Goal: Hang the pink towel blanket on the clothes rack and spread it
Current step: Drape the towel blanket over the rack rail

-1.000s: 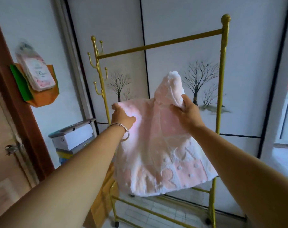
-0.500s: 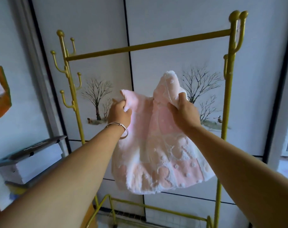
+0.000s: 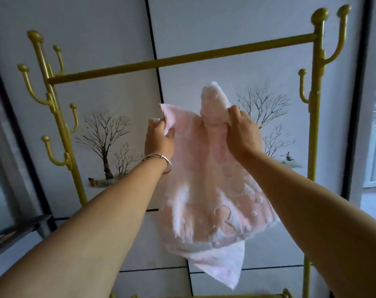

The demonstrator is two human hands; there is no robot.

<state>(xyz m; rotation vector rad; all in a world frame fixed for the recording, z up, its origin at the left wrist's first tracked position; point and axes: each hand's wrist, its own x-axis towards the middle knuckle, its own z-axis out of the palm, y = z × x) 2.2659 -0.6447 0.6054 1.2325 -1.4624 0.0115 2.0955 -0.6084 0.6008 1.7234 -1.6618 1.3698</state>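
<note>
The pink towel blanket hangs in the center of the frame, below the top bar of the gold clothes rack and not touching it, gripped along its upper edge by 2 hands. The left hand, with a silver bracelet on its wrist, is clenched on the upper left corner, and the right hand pinches a bunched fold at the upper right, from which a peak of fabric stands above the fingers. Both forearms extend upward from the lower corners of the frame, and the rest of the fabric drapes between them to a loose corner at lower center.
</note>
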